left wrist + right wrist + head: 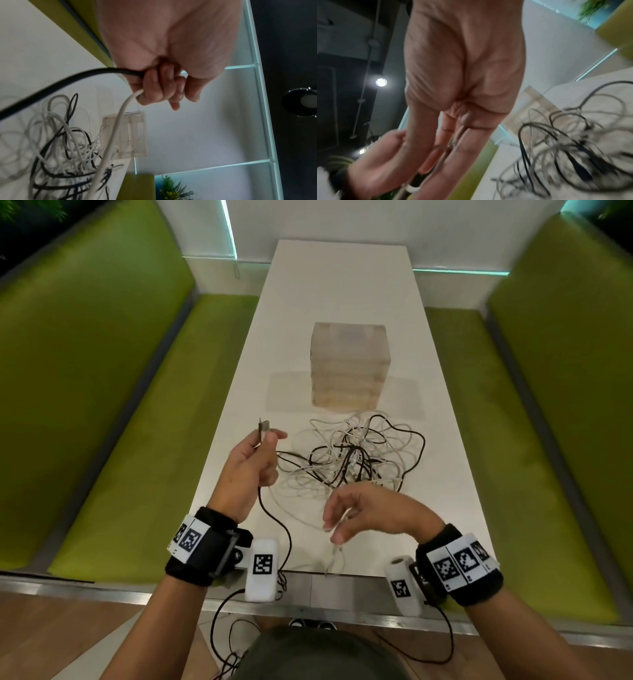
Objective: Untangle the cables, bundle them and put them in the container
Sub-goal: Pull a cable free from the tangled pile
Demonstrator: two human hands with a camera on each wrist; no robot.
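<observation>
A tangle of black and white cables (352,460) lies on the white table (445,474), in front of a translucent box-shaped container (349,364). My left hand (270,445) is raised left of the tangle, fingers curled round a black cable (68,79) and a white cable (120,119), with plug ends (263,428) sticking up above the thumb. My right hand (334,525) hovers near the table's front edge and loosely pinches a white cable (335,556) whose end dangles below it. The right wrist view is blurred; the tangle (573,148) shows there.
Green upholstered benches (102,405) flank the narrow table on both sides. A black lead (219,621) hangs from the left wrist device down past the table's front edge. A white wall closes off the far end.
</observation>
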